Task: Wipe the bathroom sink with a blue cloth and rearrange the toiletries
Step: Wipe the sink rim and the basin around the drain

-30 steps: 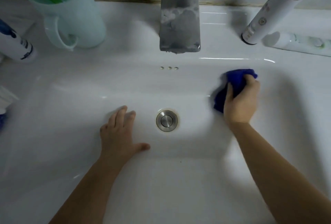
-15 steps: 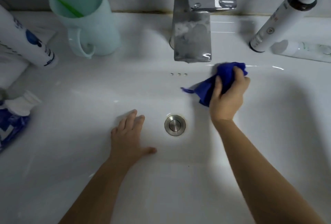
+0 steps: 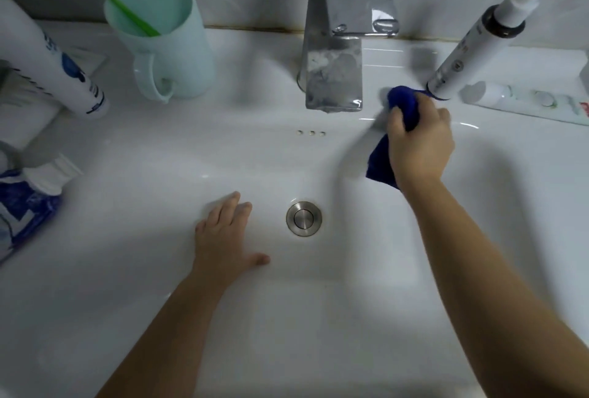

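The right hand (image 3: 420, 142) grips a bunched dark-blue cloth (image 3: 403, 101), fingers curled round it, pressing it on the back ledge of the white ceramic sink (image 3: 159, 168), between the square chrome faucet (image 3: 334, 79) and the foot of a leaning white pump bottle with a dark collar (image 3: 462, 56); a tail of cloth hangs below the wrist into the basin. The left hand (image 3: 223, 235) lies flat and spread on the basin floor, left of the round steel drain (image 3: 303, 218). On the counter a white tube (image 3: 526, 101) lies at the right, and a mint-green plastic mug (image 3: 172, 47) holding a green toothbrush (image 3: 127, 5) stands at the left.
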Tool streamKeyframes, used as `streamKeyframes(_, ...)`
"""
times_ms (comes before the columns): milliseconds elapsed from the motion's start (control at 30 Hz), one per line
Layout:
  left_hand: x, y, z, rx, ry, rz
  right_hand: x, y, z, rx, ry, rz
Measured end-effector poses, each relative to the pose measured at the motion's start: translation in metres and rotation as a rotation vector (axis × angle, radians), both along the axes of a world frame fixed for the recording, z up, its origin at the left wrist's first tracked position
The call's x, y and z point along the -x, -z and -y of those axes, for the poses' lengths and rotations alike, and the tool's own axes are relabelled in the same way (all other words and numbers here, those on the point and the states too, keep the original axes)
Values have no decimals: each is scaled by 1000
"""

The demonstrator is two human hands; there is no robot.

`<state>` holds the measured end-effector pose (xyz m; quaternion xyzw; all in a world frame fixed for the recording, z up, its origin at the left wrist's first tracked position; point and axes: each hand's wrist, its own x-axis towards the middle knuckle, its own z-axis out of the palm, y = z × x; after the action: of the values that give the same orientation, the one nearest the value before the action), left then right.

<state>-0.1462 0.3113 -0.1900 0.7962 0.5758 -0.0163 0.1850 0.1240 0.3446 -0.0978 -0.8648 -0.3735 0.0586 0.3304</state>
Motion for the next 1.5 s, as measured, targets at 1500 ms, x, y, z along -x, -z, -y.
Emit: streamKeyframes(1500,162,-88,65,-306,-192,-123,282,90,-43,-189,-261,-458)
